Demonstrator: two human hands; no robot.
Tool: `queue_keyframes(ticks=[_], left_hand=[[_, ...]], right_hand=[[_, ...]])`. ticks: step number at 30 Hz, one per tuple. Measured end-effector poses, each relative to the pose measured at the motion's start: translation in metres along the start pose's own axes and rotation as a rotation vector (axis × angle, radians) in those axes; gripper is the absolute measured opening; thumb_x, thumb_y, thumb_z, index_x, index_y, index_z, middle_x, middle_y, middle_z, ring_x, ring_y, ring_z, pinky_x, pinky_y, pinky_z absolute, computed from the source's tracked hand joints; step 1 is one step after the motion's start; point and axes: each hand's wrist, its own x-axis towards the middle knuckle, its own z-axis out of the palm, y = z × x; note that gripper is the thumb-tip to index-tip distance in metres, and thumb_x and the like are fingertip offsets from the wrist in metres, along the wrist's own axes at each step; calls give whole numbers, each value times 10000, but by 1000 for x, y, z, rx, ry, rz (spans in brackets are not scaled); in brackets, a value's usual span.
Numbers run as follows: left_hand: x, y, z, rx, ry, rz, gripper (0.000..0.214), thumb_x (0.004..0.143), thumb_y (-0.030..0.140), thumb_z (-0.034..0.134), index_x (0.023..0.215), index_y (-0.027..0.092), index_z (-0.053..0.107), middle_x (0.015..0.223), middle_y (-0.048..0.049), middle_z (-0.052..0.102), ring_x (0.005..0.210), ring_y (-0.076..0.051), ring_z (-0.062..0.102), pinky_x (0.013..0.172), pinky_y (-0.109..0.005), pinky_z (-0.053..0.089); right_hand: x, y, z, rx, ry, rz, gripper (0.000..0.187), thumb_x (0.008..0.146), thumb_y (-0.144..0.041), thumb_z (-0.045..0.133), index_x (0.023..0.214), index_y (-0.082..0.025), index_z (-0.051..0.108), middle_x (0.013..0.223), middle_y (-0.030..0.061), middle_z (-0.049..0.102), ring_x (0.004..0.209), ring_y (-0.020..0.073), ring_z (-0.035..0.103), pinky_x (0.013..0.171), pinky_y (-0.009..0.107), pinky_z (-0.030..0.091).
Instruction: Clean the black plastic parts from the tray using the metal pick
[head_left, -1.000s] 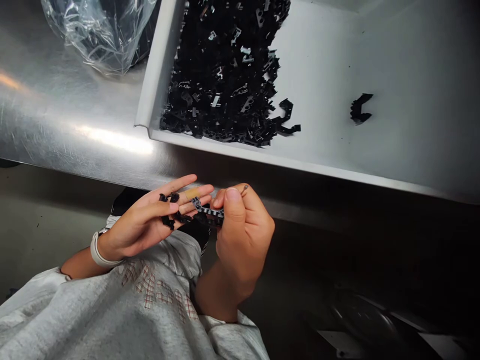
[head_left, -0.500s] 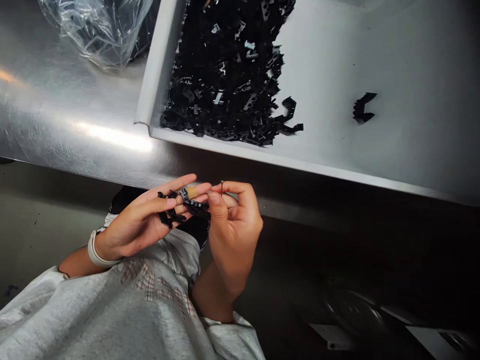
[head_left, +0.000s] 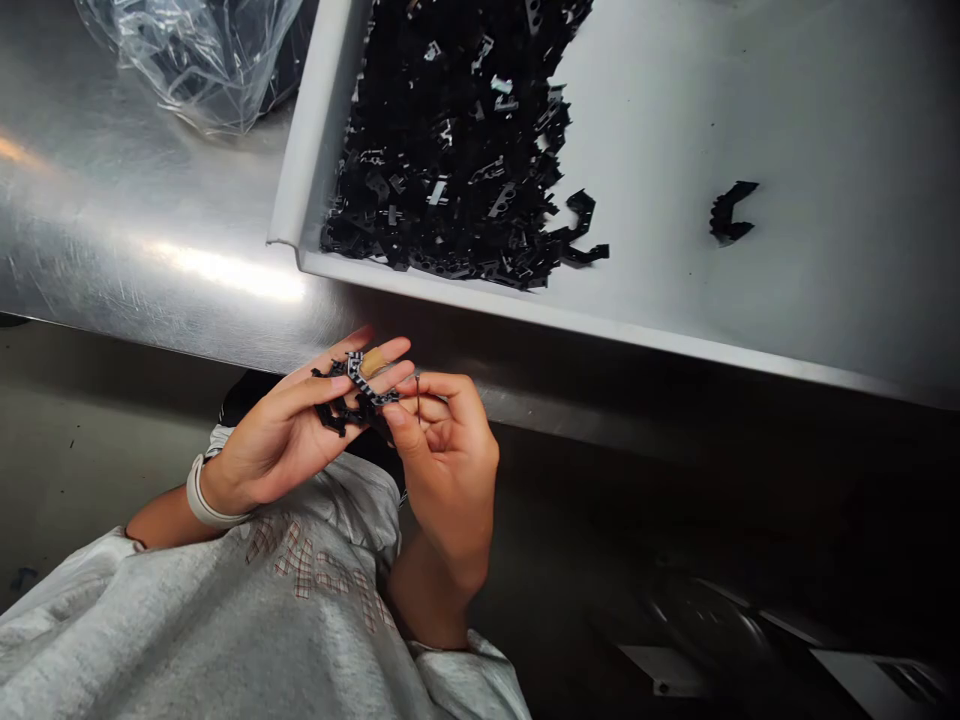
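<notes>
My left hand (head_left: 300, 430) lies palm up below the table edge, fingers stretched, with several small black plastic parts (head_left: 341, 405) resting on them. A tan plaster wraps one fingertip. My right hand (head_left: 442, 450) is closed beside it, pinching a thin metal pin (head_left: 418, 392) between thumb and forefinger, and it touches a toothed black part (head_left: 364, 378) that lies across my left fingers. A white band sits on my left wrist.
A steel tray (head_left: 525, 310) on the metal table (head_left: 112, 230) holds a heap of black parts (head_left: 450, 140) at its left, and one lone black part (head_left: 729, 213) at the right. A clear plastic bag (head_left: 202, 60) lies at top left. Dark floor is below.
My right hand has slid left and down toward my left palm, and the toothed black part now lies on my left fingers. The pin has turned from pointing up-right to pointing down.
</notes>
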Motion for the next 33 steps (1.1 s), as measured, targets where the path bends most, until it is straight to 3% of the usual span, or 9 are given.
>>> queue_keyframes(ticks=[3,9,15,19,23,26,29,33], left_hand=[[0,-1,0,14,10,10,259,923,72,563,1116,185,695,1336,-65,719,1319,-247,622,1216,-428,353],[1,-1,4,51,52,20,252,922,97,583,1139,182,677,1374,-88,694,1384,-270,565,1238,-456,319],[4,3,6,-20,70,12,289,904,115,536,1161,170,656,1253,-81,751,1349,-258,597,1210,-444,359],[5,6,4,-44,54,0,307,906,171,523,1181,148,658,1225,-95,761,1307,-267,628,1182,-441,375],[3,7,2,-63,-19,-58,344,884,241,548,1189,126,657,1294,-128,730,1337,-298,599,1187,-454,361],[1,6,2,-70,-35,-89,368,875,294,554,1179,115,656,1336,-152,708,1400,-329,535,1210,-486,330],[-2,5,3,-73,-25,-95,418,866,320,557,1210,98,642,1358,-166,694,1478,-336,435,1235,-499,293],[-4,6,3,-74,-52,-113,457,873,337,545,1262,112,626,1427,-138,654,1505,-322,396,1250,-491,260]], right_hand=[[-1,1,-3,-21,-24,-13,177,832,-220,725,945,-246,591,745,-51,664,637,99,648,562,194,536],[-4,4,-11,-9,-162,33,309,842,-247,743,1083,-257,550,665,-88,547,564,88,525,496,193,448],[-8,2,-19,-11,-240,64,341,799,-224,818,1066,-252,608,740,-56,623,629,90,594,520,175,487],[-9,-6,-30,-116,-253,-41,230,800,-201,823,972,-248,677,808,-31,705,625,88,641,506,171,492],[-5,-16,-34,-345,-98,-191,130,847,-208,781,943,-252,705,708,-50,686,459,76,534,422,211,443],[2,-18,-28,-466,-4,-332,150,863,-155,754,960,-256,700,790,-34,731,592,108,655,539,235,545],[8,-14,-20,-540,-33,-442,201,877,-100,720,996,-259,688,904,-9,765,779,146,724,711,278,610],[9,-8,-15,-520,-22,-520,219,861,-56,712,974,-242,692,935,11,752,844,161,714,726,283,605]])
